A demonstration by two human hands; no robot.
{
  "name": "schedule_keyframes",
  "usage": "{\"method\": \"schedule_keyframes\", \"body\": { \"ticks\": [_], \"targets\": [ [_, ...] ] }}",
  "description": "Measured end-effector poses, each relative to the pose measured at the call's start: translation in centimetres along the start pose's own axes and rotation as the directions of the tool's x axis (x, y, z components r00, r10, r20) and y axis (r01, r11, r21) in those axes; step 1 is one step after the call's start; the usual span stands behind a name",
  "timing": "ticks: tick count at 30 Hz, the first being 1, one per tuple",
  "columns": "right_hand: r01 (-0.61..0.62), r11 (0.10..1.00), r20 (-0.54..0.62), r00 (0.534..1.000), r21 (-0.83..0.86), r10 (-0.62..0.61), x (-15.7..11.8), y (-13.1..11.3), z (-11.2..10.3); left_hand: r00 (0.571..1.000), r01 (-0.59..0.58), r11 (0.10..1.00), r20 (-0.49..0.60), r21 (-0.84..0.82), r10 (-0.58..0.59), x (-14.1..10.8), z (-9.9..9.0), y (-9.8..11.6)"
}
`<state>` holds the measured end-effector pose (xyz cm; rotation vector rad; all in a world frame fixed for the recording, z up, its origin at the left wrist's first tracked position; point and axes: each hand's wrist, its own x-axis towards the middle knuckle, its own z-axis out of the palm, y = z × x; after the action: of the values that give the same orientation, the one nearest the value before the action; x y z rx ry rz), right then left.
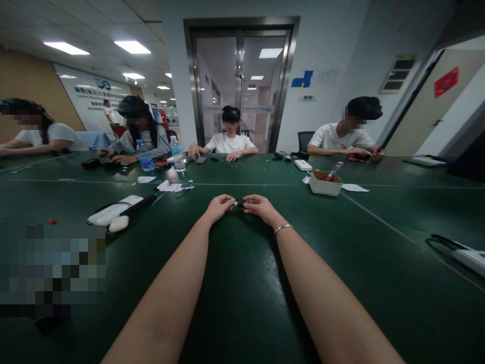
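Observation:
Both my arms stretch forward over the green table [242,283]. Between my fingertips is a small dark object with a shiny silver part [238,204]; its exact kind is too small to make out. My left hand [220,207] pinches the silver end between thumb and fingers. The black end sits in the closed fingers of my right hand [262,208], which partly cover it. A silver bracelet [283,230] circles my right wrist.
To the left lie a white power bank [116,210] with cables and paper scraps [168,186]. Two water bottles [177,154] stand behind them. A small box [326,184] holding a tool is at right. Several people sit around the table, one directly opposite [231,144].

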<state>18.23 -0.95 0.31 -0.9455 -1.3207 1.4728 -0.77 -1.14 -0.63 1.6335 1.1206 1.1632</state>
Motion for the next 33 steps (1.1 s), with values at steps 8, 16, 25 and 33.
{"method": "schedule_keyframes", "body": {
  "ticks": [8, 16, 25, 33],
  "targets": [
    [-0.001, 1.000, 0.024, 1.000, 0.027, 0.000, 0.1, 0.1, -0.1, 1.000, 0.003, 1.000, 0.025, -0.009, -0.002, -0.4, 0.5, 0.7],
    [-0.006, 1.000, 0.032, 0.999, 0.023, 0.005, 0.2, 0.1, -0.2, 1.000, -0.002, 0.986, 0.015, 0.167, 0.000, -0.2, 0.4, 0.0],
    [0.005, 1.000, 0.040, 0.999, 0.009, -0.006, 0.1, 0.2, -0.2, 0.998, -0.006, 0.905, -0.053, 0.426, 0.031, -0.3, 0.3, 0.1],
    [0.003, 1.000, 0.028, 1.000, 0.031, -0.004, 0.2, 0.2, -0.2, 1.000, 0.001, 0.971, 0.017, 0.240, -0.005, 0.0, 0.4, -0.3]
  ]
}}
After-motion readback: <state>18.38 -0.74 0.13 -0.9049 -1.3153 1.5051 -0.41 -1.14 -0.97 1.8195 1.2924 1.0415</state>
